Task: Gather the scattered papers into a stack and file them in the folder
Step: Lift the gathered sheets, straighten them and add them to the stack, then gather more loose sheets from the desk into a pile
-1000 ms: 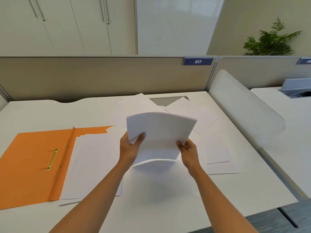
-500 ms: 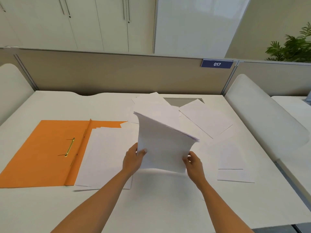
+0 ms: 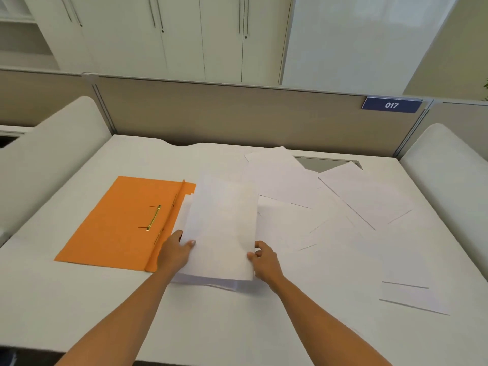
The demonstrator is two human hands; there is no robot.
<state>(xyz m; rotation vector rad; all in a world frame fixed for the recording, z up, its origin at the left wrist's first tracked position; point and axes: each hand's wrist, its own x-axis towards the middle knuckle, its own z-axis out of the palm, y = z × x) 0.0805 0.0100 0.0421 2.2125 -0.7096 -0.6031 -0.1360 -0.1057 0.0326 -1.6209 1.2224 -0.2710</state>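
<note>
An open orange folder (image 3: 116, 223) with a gold metal fastener (image 3: 154, 217) lies flat on the white desk (image 3: 216, 323). A stack of white papers (image 3: 221, 228) rests over the folder's right half, on top of other sheets. My left hand (image 3: 175, 250) grips the stack's left edge, thumb on top. My right hand (image 3: 264, 260) holds its lower right edge. Several loose white sheets (image 3: 285, 178) lie scattered on the desk to the right, one at the far right (image 3: 367, 196) and another near the front right (image 3: 412, 294).
A beige partition (image 3: 237, 114) with a blue "017" sign (image 3: 391, 105) closes the desk's far side. White curved dividers stand at the left (image 3: 47, 154) and right (image 3: 449, 165). A grey cable hatch (image 3: 327, 163) sits at the desk's back right.
The stack, held up and bent in both hands before, has come down and left onto the folder's right half. The view has swung left.
</note>
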